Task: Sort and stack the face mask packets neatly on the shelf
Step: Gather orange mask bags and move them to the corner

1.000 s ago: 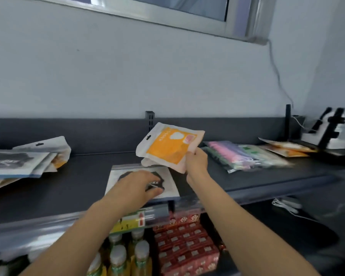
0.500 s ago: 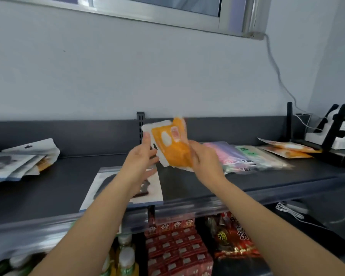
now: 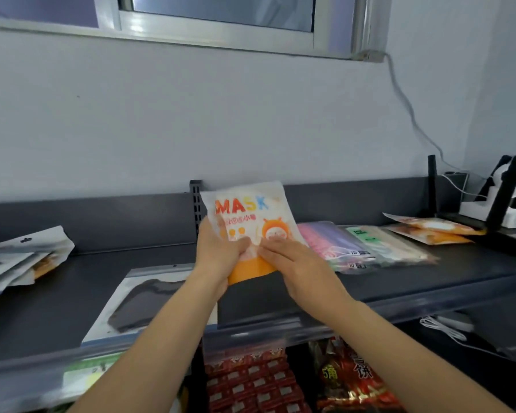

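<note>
Grey wall stands behind a dark shelf [image 3: 72, 293]. On it, at 9 o'clock, lies a loose pile of packets [image 3: 21, 257]; at 3 o'clock lie pink and green packets [image 3: 355, 245], and further out orange packets [image 3: 429, 231]. A black mask packet [image 3: 143, 296] lies flat at 7 o'clock. In the centre, above the shelf, the orange "MASK" packet [image 3: 248, 210] is held upright. The left hand [image 3: 218, 251] grips its left edge. The right hand [image 3: 289, 257] lays its fingers on the front, but whether it pinches, I cannot tell. I think it belongs with the orange ones: lay it flat, edges matched.

Dim bluish daylight, soft blur, wide-angle bowing
</note>
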{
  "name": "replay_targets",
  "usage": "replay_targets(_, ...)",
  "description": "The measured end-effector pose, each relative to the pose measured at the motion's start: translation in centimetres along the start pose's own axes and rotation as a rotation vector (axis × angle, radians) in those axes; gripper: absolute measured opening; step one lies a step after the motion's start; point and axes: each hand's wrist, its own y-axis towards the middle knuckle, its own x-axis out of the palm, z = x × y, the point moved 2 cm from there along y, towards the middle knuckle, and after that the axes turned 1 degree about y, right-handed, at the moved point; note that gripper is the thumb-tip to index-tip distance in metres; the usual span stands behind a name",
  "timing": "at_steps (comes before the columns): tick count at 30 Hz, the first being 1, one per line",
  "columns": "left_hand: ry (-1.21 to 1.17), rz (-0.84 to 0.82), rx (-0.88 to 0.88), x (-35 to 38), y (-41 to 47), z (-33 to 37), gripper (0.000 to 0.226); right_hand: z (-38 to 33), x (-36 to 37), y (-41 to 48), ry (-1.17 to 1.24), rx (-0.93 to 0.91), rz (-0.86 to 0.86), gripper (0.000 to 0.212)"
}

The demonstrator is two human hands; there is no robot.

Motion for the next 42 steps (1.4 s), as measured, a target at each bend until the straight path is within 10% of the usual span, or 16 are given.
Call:
replay_targets(11, -0.059, -0.309, 0.089, 8.3, 3.6, 2.0, 0.048, 7.8, -6.6, -2.1, 0.848, 1.125, 0.264, 0.076)
replay_targets(21, 0.119, -0.622, 0.024, 19.9, 8.2, 1.0, 0.026, 14.4, -10.3, -4.1, 0.362, 1.219, 0.318, 0.059)
replay_targets(29, -0.004, -0.646, -0.062, 25.9, 9.8, 0.0, 0.085, 20.4, -12.5, -5.1, 0.056, 1.276, 0.226, 0.027)
replay_targets(42, 0.071, -0.630, 0.083, 38.9, 11.7, -1.0, 0.022, 35.5, -15.4, -7.9, -0.053, 1.240, 0.269, 0.024)
